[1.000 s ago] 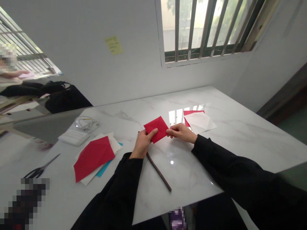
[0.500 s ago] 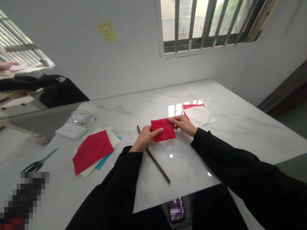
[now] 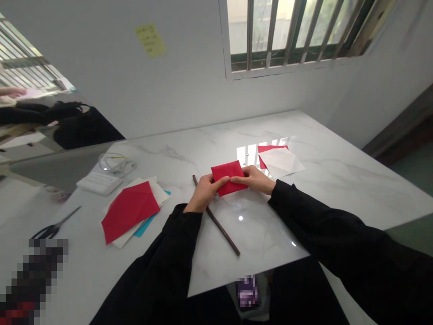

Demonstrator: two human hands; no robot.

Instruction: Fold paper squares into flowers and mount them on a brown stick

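Reaching over the near edge of the tabletop [image 3: 287, 216], we held a folded red paper [image 3: 229, 169] midway toward the far edge, fingers of our left hand [image 3: 204, 192] and right hand [image 3: 256, 179] clamped on it, thumbs almost meeting; its inside was hidden.

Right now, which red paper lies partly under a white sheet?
The red paper beyond the right hand, overlapped by the white sheet. The folded red paper is held in both hands; the third lies atop the left stack.
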